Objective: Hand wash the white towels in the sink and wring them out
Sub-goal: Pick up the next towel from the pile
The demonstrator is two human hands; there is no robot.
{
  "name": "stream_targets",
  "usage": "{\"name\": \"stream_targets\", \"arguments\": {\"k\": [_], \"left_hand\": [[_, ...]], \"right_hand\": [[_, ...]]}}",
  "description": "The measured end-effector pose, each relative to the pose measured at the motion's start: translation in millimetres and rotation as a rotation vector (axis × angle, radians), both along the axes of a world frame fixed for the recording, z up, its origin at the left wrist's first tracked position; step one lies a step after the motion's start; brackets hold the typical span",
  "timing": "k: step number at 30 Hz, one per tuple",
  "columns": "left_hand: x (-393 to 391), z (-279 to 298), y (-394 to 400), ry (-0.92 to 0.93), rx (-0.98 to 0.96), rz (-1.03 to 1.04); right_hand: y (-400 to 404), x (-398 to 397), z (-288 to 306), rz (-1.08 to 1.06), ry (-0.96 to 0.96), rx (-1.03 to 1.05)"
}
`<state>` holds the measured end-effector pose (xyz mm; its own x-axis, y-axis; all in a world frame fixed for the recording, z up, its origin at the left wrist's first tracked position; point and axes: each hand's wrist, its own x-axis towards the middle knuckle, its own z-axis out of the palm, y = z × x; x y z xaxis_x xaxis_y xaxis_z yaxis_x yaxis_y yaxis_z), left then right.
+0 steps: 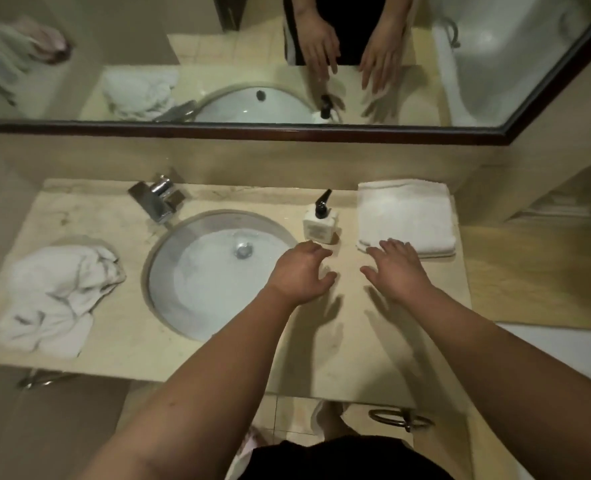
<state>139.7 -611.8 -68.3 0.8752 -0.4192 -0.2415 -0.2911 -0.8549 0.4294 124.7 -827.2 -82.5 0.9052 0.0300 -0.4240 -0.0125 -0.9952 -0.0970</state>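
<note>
A folded white towel (405,213) lies on the counter at the back right. A crumpled white towel (55,292) lies left of the round white sink (169,271), whose basin holds water. My left hand (301,271) hovers at the sink's right rim with fingers loosely curled and holds nothing. My right hand (396,268) is spread flat over the counter, its fingertips at the near edge of the folded towel.
A chrome faucet (159,199) stands behind the sink at the left. A white soap dispenser (320,223) with a black pump stands between sink and folded towel. The beige counter (339,341) ends close to my body. A mirror (218,64) covers the wall.
</note>
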Motion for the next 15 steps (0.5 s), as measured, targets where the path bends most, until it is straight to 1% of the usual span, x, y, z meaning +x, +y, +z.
{"name": "stream_targets", "arguments": {"k": [5,10,15], "left_hand": [[-29.8,21.6,96.4,-0.026,0.081,0.145],[-77.2,36.2,215.0,0.041,0.121,0.278],[-122.4,46.9,320.5,0.050,0.138,0.404]], "right_hand": [[85.1,-9.0,36.6,0.057,-0.040,-0.005],[209.6,-39.5,60.8,0.168,-0.086,0.037],[323.6,-66.7,70.5,0.283,-0.100,0.100]]}}
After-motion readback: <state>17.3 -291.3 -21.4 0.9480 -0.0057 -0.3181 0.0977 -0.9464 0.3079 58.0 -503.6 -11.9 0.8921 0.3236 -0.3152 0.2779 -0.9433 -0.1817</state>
